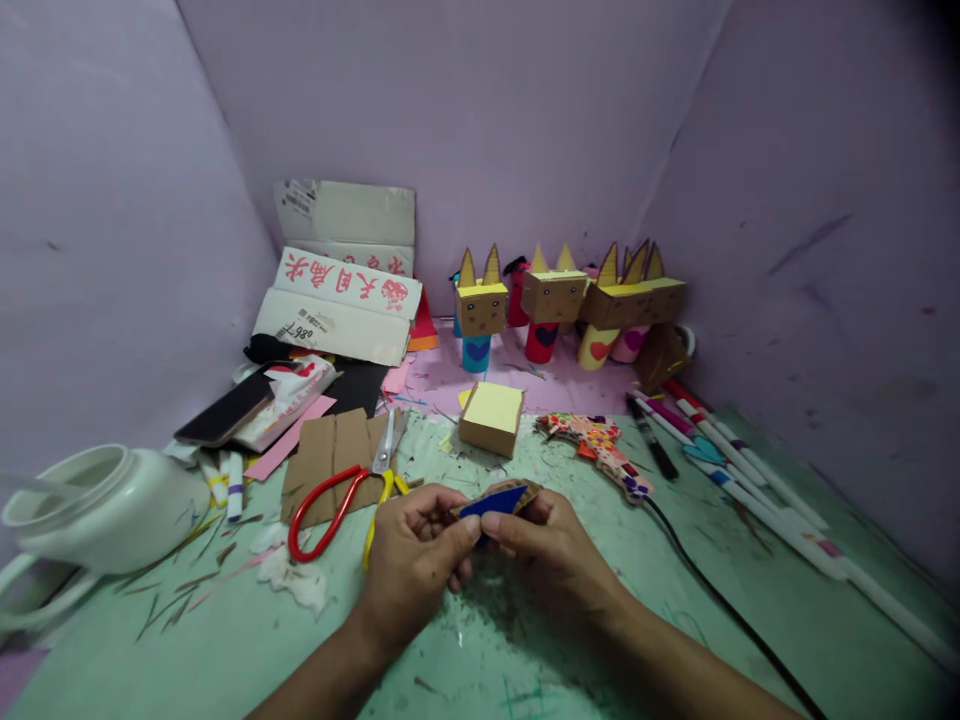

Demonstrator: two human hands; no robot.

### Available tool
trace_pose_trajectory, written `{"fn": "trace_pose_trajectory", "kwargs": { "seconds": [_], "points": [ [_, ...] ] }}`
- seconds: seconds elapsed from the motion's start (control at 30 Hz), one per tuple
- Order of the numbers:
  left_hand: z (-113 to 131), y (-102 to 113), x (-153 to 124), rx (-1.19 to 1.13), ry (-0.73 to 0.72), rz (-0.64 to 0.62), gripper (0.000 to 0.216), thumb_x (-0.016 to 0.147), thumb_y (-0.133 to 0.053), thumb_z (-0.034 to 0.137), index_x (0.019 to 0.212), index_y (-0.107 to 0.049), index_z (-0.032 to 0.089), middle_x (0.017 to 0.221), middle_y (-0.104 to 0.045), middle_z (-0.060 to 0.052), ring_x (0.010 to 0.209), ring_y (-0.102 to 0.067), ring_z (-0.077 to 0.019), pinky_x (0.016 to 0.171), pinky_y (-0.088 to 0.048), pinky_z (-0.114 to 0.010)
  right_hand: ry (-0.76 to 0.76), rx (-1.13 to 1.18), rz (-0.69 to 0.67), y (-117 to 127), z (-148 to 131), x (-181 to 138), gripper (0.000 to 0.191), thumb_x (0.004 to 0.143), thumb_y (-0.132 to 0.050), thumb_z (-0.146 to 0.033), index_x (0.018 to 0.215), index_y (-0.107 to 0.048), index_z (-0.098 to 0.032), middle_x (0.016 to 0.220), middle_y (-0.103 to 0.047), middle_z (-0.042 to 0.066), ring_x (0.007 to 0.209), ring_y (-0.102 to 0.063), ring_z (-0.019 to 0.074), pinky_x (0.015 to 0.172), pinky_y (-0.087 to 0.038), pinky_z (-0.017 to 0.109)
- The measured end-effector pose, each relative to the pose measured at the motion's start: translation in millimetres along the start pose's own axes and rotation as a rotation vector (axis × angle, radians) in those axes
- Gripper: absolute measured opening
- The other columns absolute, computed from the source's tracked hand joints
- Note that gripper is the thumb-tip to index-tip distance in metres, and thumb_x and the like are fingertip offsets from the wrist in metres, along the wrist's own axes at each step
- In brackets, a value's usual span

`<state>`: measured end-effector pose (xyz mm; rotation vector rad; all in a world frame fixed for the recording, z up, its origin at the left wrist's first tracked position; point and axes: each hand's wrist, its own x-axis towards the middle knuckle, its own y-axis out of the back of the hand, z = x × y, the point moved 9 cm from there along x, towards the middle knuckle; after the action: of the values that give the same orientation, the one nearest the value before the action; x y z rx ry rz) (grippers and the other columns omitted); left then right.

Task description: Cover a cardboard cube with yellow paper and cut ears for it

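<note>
My left hand [414,562] and my right hand [541,548] meet low in the middle of the view, both pinched on a small cardboard piece with blue paper on it [496,499]. The piece is held just above the green table [675,620]. Scissors with one red and one yellow handle [346,500] lie just left of my left hand, partly on a flat sheet of brown cardboard [330,455]. A small cardboard box with a yellow top [493,417] stands behind my hands.
Several cardboard figures with pointed ears [555,300] stand along the back wall. Marker pens [720,445] and a black cable [720,600] lie at right. A white jug [105,505], a phone [225,410] and folded boxes [337,300] crowd the left. A patterned paper cutout [600,447] lies mid-right.
</note>
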<state>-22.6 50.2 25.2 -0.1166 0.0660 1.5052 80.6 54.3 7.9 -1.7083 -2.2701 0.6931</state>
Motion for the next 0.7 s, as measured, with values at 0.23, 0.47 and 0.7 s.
{"fn": "trace_pose_trajectory", "kwargs": {
  "seconds": [0.23, 0.47, 0.7],
  "points": [
    [8.3, 0.8, -4.2, 0.045, -0.053, 0.01, 0.017, 0.06, -0.07, 0.03, 0.06, -0.062, 0.015, 0.04, -0.053, 0.002, 0.034, -0.047, -0.0085, 0.035, -0.035, -0.018, 0.054, -0.106, 0.096, 10.6, -5.5, -0.8, 0.026, 0.055, -0.081, -0.034, 0.062, -0.069, -0.012, 0.058, -0.066, 0.004, 0.055, -0.057, 0.0151, 0.056, -0.042, 0.027],
    [4.8, -0.5, -4.6, 0.048, -0.146, 0.014, 0.016, 0.066, -0.067, 0.03, 0.061, -0.061, 0.016, 0.041, -0.053, 0.002, 0.035, -0.047, -0.0086, 0.035, -0.034, -0.018, 0.079, -0.146, 0.075, 8.3, -8.6, -2.7, 0.028, 0.058, -0.079, -0.037, 0.064, -0.069, -0.011, 0.057, -0.064, 0.005, 0.053, -0.056, 0.0148, 0.054, -0.041, 0.027],
    [21.0, 18.8, 3.9, 0.381, -0.167, 0.031, 0.028, 0.068, -0.063, 0.027, 0.094, -0.064, 0.018, 0.074, -0.066, -0.006, 0.064, -0.062, -0.019, 0.059, -0.048, -0.027, 0.122, -0.066, 0.261, 32.8, -12.5, 0.9, 0.026, 0.052, -0.081, -0.031, 0.065, -0.069, -0.013, 0.055, -0.063, 0.002, 0.046, -0.049, 0.0108, 0.047, -0.037, 0.023]
  ]
}}
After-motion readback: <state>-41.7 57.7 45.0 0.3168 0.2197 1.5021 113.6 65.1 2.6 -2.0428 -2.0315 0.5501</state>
